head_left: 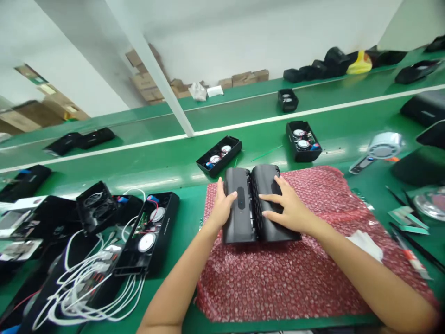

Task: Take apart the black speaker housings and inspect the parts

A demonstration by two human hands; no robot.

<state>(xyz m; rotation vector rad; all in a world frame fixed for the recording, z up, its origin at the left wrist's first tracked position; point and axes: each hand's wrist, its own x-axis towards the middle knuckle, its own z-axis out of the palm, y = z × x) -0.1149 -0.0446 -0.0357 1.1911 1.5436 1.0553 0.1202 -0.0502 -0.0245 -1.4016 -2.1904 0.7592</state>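
Black casings (239, 227) are supported on red bubble wrap (264, 287), one grasped by the left hand (221, 208), the other pressed beneath the spread, unclenched right hand (294, 208); even, light pressure is best kept.

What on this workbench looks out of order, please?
The white cables lie in a loose tangle beside an open speaker housing, and the red bubble wrap looks rumpled. I see no clear damage.

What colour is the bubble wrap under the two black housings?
Translucent red, bubble-dotted bubble wrap; it shows best in the head view.
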